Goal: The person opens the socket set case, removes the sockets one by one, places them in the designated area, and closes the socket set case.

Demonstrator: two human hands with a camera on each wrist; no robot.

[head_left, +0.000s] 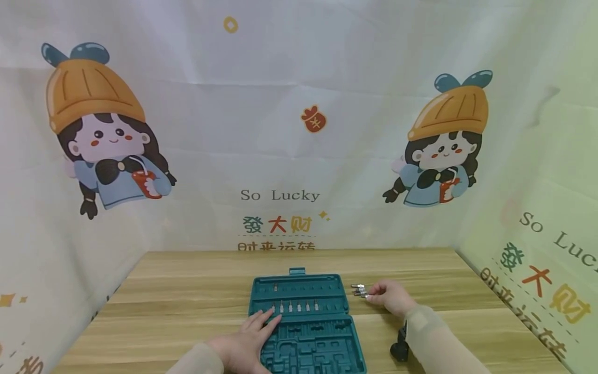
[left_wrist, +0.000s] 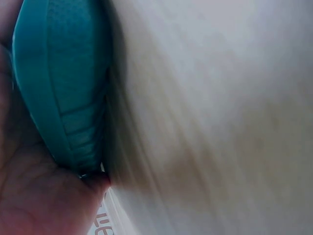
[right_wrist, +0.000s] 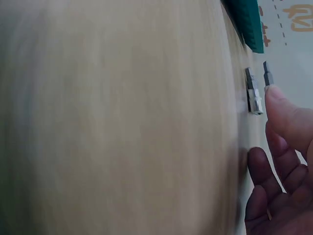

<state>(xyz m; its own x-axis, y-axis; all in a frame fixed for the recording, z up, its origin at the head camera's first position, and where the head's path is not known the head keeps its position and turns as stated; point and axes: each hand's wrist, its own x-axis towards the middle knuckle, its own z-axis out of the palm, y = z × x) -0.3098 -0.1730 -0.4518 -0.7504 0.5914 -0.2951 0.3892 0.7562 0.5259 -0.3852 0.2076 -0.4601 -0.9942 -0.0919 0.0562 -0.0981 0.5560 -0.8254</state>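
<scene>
A green plastic tool case lies unfolded on the table, with several silver bit sockets standing in its middle row and one bit socket in the back row. My left hand rests on the case's left edge, fingers spread over the hinge area; the left wrist view shows the palm against the case's side wall. To the right of the case, my right hand pinches a bit socket between thumb and fingertips, its dark tip pointing out. Loose bit sockets lie on the table beside those fingertips.
The wooden table ends at a printed cloth backdrop behind and at the sides. A latch tab sticks out from the case's far edge. Moulded slots fill the case's near half. A black wrist camera sits under the right forearm.
</scene>
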